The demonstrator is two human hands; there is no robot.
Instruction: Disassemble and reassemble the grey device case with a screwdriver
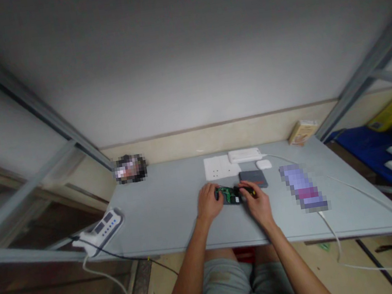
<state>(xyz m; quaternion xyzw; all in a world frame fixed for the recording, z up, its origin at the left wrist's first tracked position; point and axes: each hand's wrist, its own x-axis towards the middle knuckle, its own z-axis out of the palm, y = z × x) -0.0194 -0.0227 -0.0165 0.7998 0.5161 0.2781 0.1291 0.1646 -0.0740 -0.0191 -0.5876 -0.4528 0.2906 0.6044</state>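
Note:
A small dark electronic device with its green circuit board [228, 194] exposed lies at the middle of the desk, near me. My left hand [209, 201] is closed on its left end, thumb at the near side. At the right end of the board, my right hand [257, 201] pinches a short black-and-yellow tool [249, 190] that looks like a screwdriver. Its tip is too small to make out, so I cannot tell whether it touches the board. Just behind my right hand lies a flat dark grey box [253, 177].
Behind the device are a white sheet with small dark dots [217, 167], a white power bank [245, 155] with a cable, and a small white case [264, 164]. A phone [303, 187] lies right, a carton [303, 132] back right, a power strip [100, 231] at left.

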